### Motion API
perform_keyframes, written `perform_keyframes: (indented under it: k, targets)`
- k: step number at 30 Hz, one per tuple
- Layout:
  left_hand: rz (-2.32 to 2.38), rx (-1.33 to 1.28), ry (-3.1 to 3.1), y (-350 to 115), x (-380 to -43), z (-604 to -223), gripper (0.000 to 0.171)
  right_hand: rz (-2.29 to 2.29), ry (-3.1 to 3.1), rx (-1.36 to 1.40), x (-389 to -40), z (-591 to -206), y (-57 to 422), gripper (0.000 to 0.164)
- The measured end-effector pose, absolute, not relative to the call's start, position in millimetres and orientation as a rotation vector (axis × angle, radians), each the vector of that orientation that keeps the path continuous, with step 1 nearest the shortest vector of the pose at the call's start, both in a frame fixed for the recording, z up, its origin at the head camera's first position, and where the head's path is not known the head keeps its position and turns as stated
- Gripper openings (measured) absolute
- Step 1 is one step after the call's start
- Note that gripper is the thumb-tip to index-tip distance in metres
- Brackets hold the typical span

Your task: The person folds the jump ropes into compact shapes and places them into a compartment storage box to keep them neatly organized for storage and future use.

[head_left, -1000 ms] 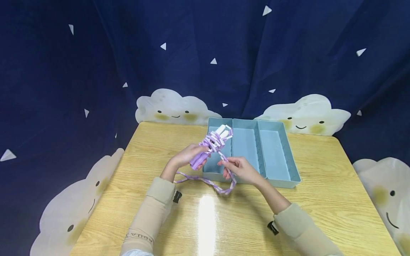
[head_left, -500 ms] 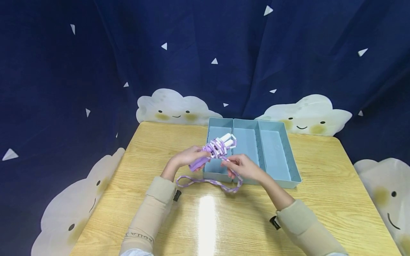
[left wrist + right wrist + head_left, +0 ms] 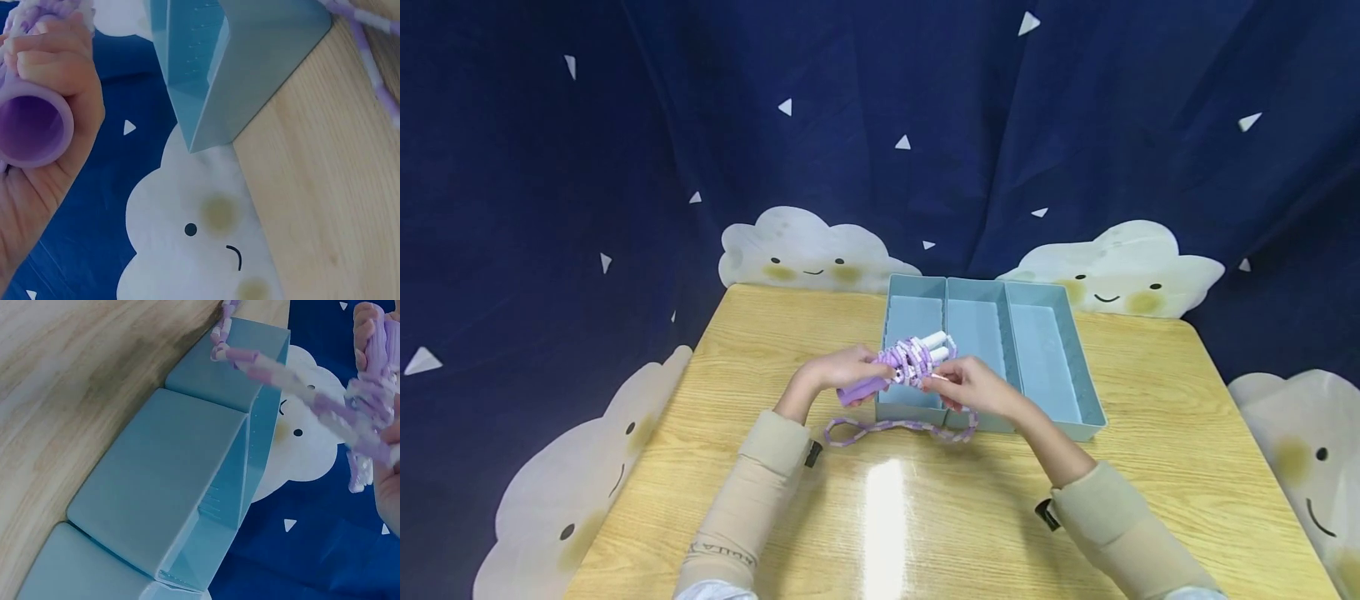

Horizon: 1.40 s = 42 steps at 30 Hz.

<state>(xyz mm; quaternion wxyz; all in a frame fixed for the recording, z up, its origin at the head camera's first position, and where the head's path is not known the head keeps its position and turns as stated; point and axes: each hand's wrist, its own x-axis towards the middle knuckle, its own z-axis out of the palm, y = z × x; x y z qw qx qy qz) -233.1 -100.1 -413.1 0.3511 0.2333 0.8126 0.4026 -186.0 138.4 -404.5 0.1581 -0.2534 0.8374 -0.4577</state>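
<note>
A jump rope (image 3: 913, 360) with purple-and-white beads is wound round its two handles, white at one end and purple at the other. My left hand (image 3: 847, 368) grips the purple ends of the handles. In the left wrist view, a handle's hollow end (image 3: 65, 128) points toward the camera. Beside the windings, my right hand (image 3: 973, 385) pinches the cord. From that hand a stretch of beaded cord (image 3: 337, 415) runs away in the right wrist view. The loose tail hangs in a loop in front of the boxes. My right fingertips are partly hidden.
Three pale blue boxes stand side by side: the left box (image 3: 910, 412) below the rope, the middle box (image 3: 977, 321), and the right box (image 3: 1045, 358). They sit on a wooden table (image 3: 790, 325) before a dark blue curtain (image 3: 850, 167).
The wrapped handles have tipped lower and shifted slightly right and nearer. My right hand has moved right, closer against the windings. The loose loop has slid right.
</note>
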Motion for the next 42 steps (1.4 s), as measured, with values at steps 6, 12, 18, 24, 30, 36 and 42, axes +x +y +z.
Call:
perform_keyframes:
  k: [6, 12, 18, 24, 30, 36, 42]
  targets:
    - [0.974, 0.627, 2.062, -98, -229, -412, 0.031, -1.312, 2.448, -0.814, -188, -395, 141, 0.016]
    - [0.921, 0.646, 2.023, -96, -227, -411, 0.033, -1.285, 2.402, -0.832, -199, -405, 147, 0.015]
    - [0.893, 0.671, 1.953, -95, -225, -415, 0.035, -1.283, 2.322, -0.818, -202, -396, 150, 0.011]
    - [0.925, 0.654, 1.845, -93, -222, -418, 0.036, -1.269, 2.222, -0.866, -206, -391, 152, 0.011]
    - [0.92, 0.656, 1.772, -91, -219, -415, 0.035, -1.247, 2.166, -0.991, -211, -390, 153, 0.009]
    - [0.916, 0.659, 1.694, -87, -216, -412, 0.037, -1.223, 2.101, -1.106, -216, -389, 151, 0.008]
    - [0.912, 0.67, 1.602, -81, -214, -412, 0.036, -1.18, 2.096, -1.153, -220, -390, 148, 0.007]
